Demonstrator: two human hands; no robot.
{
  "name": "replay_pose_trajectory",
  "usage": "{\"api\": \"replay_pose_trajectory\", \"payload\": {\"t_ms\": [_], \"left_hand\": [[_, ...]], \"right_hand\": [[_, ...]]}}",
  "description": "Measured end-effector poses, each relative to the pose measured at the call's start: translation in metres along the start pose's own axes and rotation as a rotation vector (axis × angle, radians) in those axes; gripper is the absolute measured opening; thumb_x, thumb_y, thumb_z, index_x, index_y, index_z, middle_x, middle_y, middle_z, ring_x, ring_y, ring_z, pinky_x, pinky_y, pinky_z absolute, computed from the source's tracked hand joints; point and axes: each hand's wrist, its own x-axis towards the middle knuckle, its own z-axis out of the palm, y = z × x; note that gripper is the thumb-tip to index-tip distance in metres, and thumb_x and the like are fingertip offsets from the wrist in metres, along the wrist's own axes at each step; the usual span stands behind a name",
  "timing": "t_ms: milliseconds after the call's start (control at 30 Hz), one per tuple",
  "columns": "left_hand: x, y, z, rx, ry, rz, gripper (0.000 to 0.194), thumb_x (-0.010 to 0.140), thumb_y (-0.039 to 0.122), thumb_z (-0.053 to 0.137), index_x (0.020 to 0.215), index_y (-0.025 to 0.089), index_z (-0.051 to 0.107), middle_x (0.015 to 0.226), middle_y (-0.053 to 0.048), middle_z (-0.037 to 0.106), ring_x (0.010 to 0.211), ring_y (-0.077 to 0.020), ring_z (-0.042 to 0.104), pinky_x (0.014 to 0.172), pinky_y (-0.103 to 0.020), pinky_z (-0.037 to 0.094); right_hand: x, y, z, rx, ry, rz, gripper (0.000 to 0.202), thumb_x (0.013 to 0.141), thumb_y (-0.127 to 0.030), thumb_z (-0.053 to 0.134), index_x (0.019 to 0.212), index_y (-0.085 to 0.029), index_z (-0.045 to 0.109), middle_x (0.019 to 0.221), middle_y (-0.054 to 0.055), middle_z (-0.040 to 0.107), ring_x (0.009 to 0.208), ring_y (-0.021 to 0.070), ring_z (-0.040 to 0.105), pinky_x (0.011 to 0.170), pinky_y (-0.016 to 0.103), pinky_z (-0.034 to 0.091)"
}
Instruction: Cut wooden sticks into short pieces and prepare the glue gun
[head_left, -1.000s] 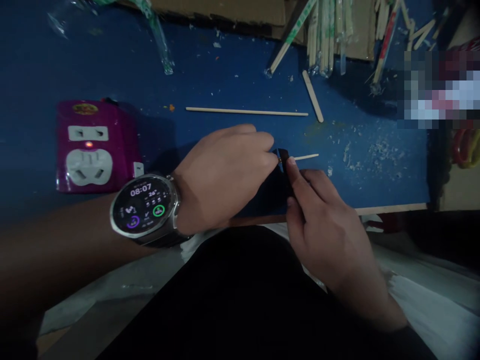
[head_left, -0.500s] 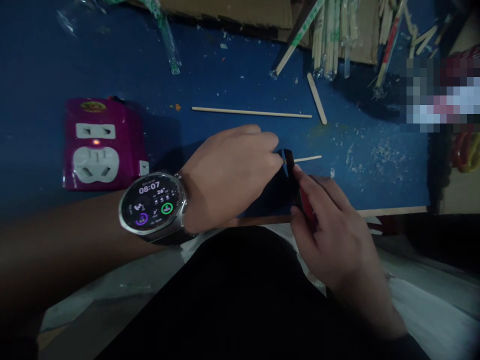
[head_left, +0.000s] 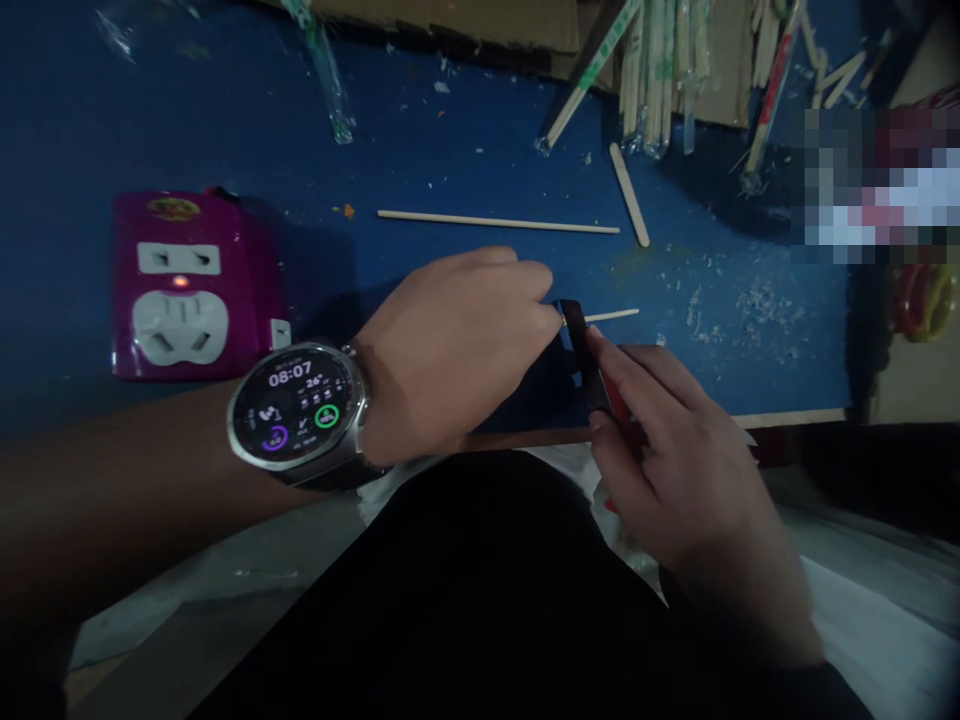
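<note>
My left hand [head_left: 457,345], with a watch [head_left: 298,408] on its wrist, is closed in a fist just above the blue table. A thin pale wooden stick [head_left: 616,315] comes out past its fingertips toward the right; the fingers hide the gripped end. Held in my right hand [head_left: 690,470] are pliers [head_left: 581,345] with a black head and red handles, partly hidden by the fingers. Their black head lies across the stick, right beside my left fingertips. Farther back, a longer wooden stick [head_left: 499,221] lies alone on the table.
A purple power socket block [head_left: 259,270] with a lit red lamp stands at the left. A flat wooden stick [head_left: 629,195] lies behind the hands. Wrapped chopsticks [head_left: 658,85] rest on cardboard [head_left: 480,22] at the back. Pale scraps [head_left: 765,305] litter the table's right side.
The gap seen in the pliers' black head has narrowed, and the right hand has tilted slightly. My left hand keeps its hold on the stick. The whole view has shifted a little.
</note>
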Motion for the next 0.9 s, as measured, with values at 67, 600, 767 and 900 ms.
{"api": "replay_pose_trajectory", "payload": {"t_ms": [67,600,767,900], "left_hand": [[0.001,0.001,-0.003,0.008,-0.056,0.013,0.028,0.100,0.009,0.052,0.093,0.017,0.078,0.092,-0.011,0.068,0.095,-0.0293,0.066,0.082,-0.041,0.048],[-0.002,0.000,0.005,0.053,0.038,-0.017,0.035,0.105,0.007,0.047,0.107,0.019,0.080,0.093,-0.008,0.067,0.093,-0.0261,0.064,0.076,-0.038,0.048],[-0.002,0.000,0.005,0.055,0.043,-0.013,0.035,0.104,0.006,0.047,0.105,0.020,0.079,0.092,-0.009,0.066,0.092,-0.0275,0.064,0.077,-0.040,0.049],[-0.003,0.000,0.005,0.046,0.038,-0.015,0.034,0.104,0.007,0.048,0.104,0.020,0.079,0.093,-0.009,0.065,0.095,-0.0296,0.064,0.077,-0.041,0.049]], "right_hand": [[0.001,-0.001,-0.002,0.009,-0.009,0.002,0.061,0.103,-0.016,0.052,0.164,-0.015,0.051,0.147,0.017,0.066,0.132,0.0341,0.068,0.109,0.055,0.064],[0.018,0.001,-0.057,-0.104,-0.224,-0.155,0.054,0.104,-0.020,0.052,0.157,-0.024,0.064,0.136,0.013,0.073,0.112,0.0344,0.078,0.089,0.048,0.071],[0.016,0.002,-0.057,-0.125,-0.227,-0.117,0.055,0.103,-0.023,0.054,0.158,-0.025,0.063,0.135,0.012,0.074,0.103,0.0325,0.079,0.082,0.047,0.071],[0.013,0.003,-0.056,-0.127,-0.177,-0.099,0.060,0.103,-0.023,0.055,0.163,-0.029,0.057,0.144,0.010,0.071,0.109,0.0334,0.078,0.087,0.049,0.070]]}}
